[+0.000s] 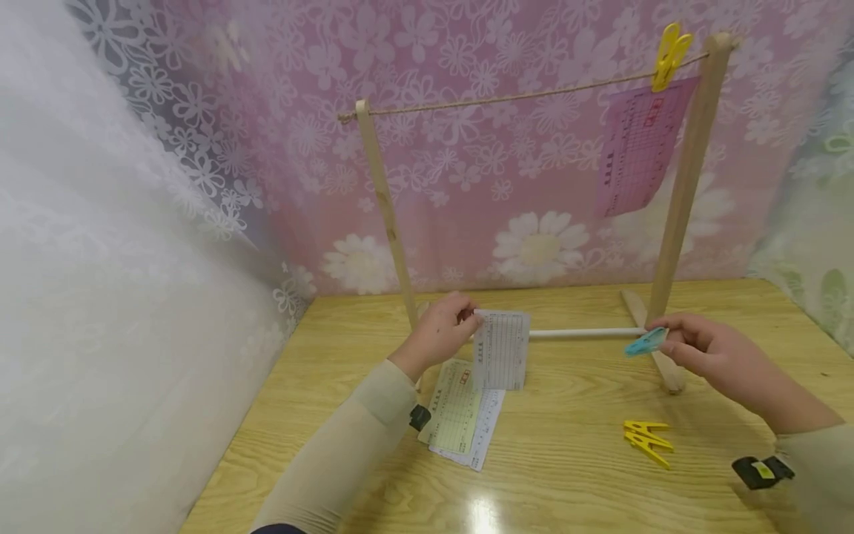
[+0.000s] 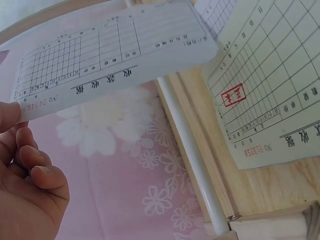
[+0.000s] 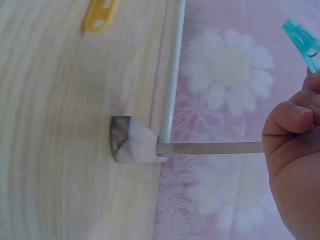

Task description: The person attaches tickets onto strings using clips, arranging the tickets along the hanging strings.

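Note:
Between thumb and fingers, my left hand pinches a white printed receipt by its upper left corner, held up off the table. In the left wrist view the receipt shows a grid and a red number. My right hand pinches a blue clothespin beside the stand's right post; the clothespin points away from the fingers in the right wrist view. Below the held sheet, a yellowish receipt with a red stamp overlaps another white receipt on the table.
A wooden stand has a left post, a right post, a string and a white bottom rod. From the string hangs a pink receipt under a yellow clothespin. More yellow clothespins lie at the table's right.

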Available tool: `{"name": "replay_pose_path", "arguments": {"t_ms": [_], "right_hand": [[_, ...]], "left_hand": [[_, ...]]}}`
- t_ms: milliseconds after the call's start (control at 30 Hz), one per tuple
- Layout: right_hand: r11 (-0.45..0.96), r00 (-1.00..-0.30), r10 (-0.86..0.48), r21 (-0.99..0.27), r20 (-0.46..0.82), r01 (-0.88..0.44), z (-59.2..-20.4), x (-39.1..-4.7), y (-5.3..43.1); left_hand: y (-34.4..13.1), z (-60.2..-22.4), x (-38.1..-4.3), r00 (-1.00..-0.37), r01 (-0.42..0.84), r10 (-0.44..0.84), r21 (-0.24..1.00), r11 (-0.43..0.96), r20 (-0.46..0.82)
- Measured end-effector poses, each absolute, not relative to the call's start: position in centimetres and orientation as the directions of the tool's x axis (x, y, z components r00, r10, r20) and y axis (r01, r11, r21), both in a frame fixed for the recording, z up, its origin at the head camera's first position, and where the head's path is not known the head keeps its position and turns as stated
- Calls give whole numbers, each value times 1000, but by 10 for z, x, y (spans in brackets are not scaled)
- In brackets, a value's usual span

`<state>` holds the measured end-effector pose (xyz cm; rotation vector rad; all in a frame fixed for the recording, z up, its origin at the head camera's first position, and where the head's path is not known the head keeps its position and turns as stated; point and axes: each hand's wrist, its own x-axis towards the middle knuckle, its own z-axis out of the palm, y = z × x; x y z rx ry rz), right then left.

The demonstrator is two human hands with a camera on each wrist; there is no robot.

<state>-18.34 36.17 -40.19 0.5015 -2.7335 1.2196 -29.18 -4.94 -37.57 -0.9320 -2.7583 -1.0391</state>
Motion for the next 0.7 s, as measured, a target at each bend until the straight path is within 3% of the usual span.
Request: {"name": "replay_pose_path", "arguments": {"t_ms": [700], "right_hand": [[732,-937,-159,-600,310,-323,-357,-195,345]], "left_hand": [[-47,-349,-294,-750,653,558,533,538,355]]}}
